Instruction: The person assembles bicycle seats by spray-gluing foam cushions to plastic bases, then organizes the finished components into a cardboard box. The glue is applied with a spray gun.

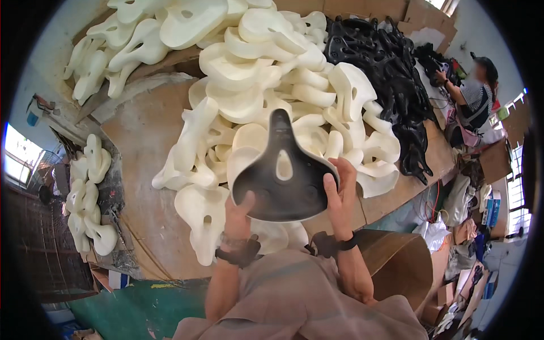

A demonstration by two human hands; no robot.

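Between my two hands is a black bicycle saddle cover (258, 190), its narrow nose pointing away from me and an oval slot in its middle showing something pale. My left hand (238, 214) grips the wide rear end at its left corner, thumb on the black face. On the right corner, my right hand (341, 192) holds it with the thumb on top and fingers round the edge. Behind and beneath it lies a heap of cream foam saddle pads (243, 85). One pad (203, 218) lies beside my left hand.
Black saddle covers (377, 68) are piled at the far right of the cardboard-covered table (148, 153). More cream pads (90, 195) sit at the left. An open cardboard box (396, 260) stands by my right forearm. Another person (475, 93) works at the far right.
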